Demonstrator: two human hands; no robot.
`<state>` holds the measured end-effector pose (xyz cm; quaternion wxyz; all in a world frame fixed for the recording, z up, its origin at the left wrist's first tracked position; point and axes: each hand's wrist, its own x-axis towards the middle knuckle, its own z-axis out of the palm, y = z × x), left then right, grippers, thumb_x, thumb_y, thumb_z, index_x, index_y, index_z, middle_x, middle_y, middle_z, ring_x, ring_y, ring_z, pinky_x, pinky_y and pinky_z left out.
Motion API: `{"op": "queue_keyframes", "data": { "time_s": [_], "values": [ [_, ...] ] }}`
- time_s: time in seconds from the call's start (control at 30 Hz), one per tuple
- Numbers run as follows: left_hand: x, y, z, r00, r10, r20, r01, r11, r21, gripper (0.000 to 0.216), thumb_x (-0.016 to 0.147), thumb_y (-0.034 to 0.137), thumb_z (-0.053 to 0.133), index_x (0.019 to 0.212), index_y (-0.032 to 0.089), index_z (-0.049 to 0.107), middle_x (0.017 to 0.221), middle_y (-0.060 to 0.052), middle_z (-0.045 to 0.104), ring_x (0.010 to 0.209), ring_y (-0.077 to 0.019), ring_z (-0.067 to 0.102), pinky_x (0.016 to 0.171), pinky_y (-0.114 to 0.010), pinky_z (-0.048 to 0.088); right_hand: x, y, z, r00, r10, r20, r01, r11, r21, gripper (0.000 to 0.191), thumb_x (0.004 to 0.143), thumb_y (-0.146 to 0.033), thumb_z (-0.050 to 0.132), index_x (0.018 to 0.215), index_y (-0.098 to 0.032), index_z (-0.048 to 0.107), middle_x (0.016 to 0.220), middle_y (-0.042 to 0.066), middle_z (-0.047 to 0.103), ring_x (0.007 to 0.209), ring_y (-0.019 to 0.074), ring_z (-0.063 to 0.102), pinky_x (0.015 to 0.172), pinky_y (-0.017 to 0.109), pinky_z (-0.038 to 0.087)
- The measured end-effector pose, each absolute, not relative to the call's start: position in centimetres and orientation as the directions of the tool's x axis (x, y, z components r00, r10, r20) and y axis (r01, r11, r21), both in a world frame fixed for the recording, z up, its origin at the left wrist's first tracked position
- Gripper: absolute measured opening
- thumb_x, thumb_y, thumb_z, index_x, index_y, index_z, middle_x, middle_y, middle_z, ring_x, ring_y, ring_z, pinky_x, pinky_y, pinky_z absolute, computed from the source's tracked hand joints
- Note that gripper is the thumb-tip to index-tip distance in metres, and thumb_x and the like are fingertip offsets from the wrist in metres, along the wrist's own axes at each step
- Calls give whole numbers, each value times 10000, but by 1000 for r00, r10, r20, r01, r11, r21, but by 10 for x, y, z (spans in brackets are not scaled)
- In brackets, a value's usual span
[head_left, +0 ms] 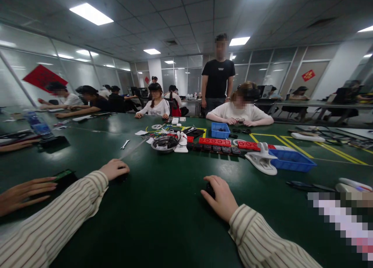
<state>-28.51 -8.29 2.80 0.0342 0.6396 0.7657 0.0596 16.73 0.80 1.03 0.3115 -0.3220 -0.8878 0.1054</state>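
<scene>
"What colour was the worktop [163,229]?"

"Deep green, with yellow lines [264,134] across its far part."

"And the sleeves [64,217]?"

"Cream, with narrow darker stripes (brownish, as far as I could tell)."

"The small object [210,189] under the right hand [220,195]?"

"Black. Beyond it, the socket strip [214,143] showed red, the large clip [260,159] white, and the nearer bin [291,162] plain blue."

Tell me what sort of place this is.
Probably an indoor workshop or training room for electrical assembly: a long green worktable bears a red socket strip and a metal wrench.
</scene>
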Motion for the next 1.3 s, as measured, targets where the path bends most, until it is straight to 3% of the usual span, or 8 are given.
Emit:
{"op": "queue_keyframes", "data": {
  "time_s": [0.23,0.4,0.5,0.77,0.97,1.3],
  "values": [
    [-281,-86,26,-187,979,79,975,175,137,393,732,500,398,910,278,668,1074,15,627,1097,-229,447,1021,-335,228,166,9,10,-610,643,463,506,766,-396,274,795,-314,520,1038,-187,521,1036,84,563,966,223,517,864,401,403],
    [-282,-87,27,-336,942,-16,937,336,97,493,734,514,430,1183,334,520,1316,11,446,1238,-304,300,995,-532,185,166,9,10,-615,649,447,506,760,-407,269,805,-317,509,1039,-184,514,1044,84,555,977,224,510,874,405,396],
    [-281,-88,28,-354,935,-33,931,355,83,510,755,534,411,1230,357,458,1352,12,397,1265,-306,253,975,-588,156,166,9,10,-614,651,446,505,759,-412,264,805,-318,508,1035,-188,516,1040,82,556,973,220,514,871,401,400],
    [-277,-91,28,-339,941,-6,935,338,110,527,767,598,365,1204,334,494,1329,-4,430,1247,-309,274,974,-564,180,166,8,11,-621,646,445,491,763,-421,256,815,-310,490,1037,-184,517,1039,86,553,977,221,510,876,401,399],
    [-287,-88,20,-232,969,79,966,221,132,513,750,614,382,1100,302,592,1216,28,549,1187,-249,368,1013,-370,231,165,9,11,-644,642,415,456,759,-465,244,824,-224,432,1051,-165,500,1034,86,543,977,202,510,872,370,410],
    [-282,-79,23,-254,963,90,966,248,73,525,776,578,364,1123,251,585,1203,-7,559,1168,-249,383,1003,-359,252,165,8,11,-633,666,395,453,732,-509,244,811,-212,429,1038,-174,510,1003,76,545,950,194,519,847,354,420]
  ]
}}
